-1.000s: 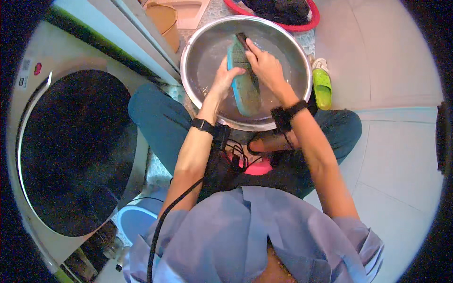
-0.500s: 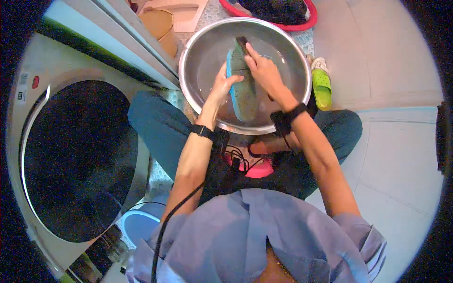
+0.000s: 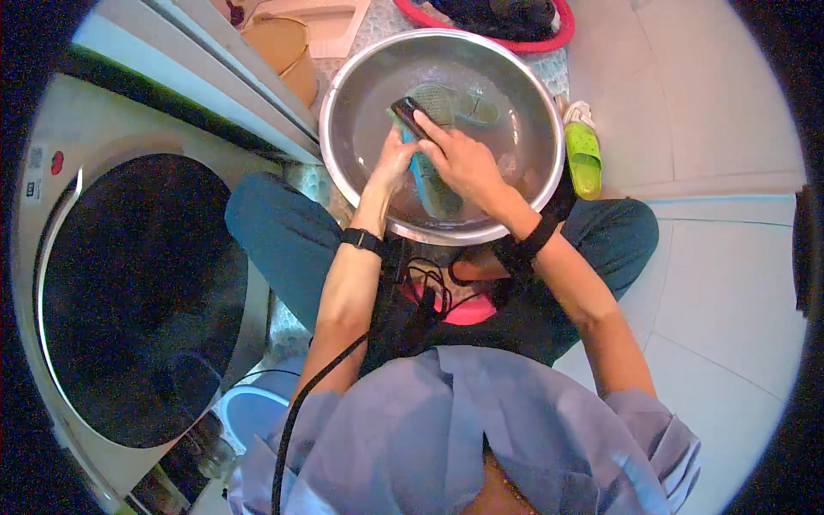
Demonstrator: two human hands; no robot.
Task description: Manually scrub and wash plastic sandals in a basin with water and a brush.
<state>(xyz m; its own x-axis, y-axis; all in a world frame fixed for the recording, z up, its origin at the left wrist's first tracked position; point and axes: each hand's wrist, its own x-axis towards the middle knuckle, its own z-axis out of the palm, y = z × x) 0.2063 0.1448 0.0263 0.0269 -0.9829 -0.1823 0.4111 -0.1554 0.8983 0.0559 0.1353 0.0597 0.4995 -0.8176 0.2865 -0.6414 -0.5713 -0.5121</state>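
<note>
A slipper (image 3: pixel 439 190) with a grey-green face and a blue edge is tilted over a wide metal basin (image 3: pixel 356 120) of cloudy water. My left hand (image 3: pixel 394 160) grips it by its left edge. In my right hand (image 3: pixel 466 166) is a scrubbing brush (image 3: pixel 409 118) with a dark back and greenish bristles, the index finger lying along it. The brush sits at the slipper's upper left edge, close to my left fingers. Another grey-green piece (image 3: pixel 477 108), perhaps the second slipper, lies in the water behind.
Right of the basin rests a lime green clog (image 3: pixel 584 161). A red basket (image 3: pixel 562 34) with dark contents stands beyond it. On the left are a front-loading washing machine (image 3: pixel 142 300) and a brown bucket (image 3: pixel 283 56). A blue tub (image 3: pixel 253 408) stands near my left elbow.
My right hand and the brush have moved left and down, from the slipper's far end to its left edge. The slipper has turned and tilted, uncovering the piece behind it.
</note>
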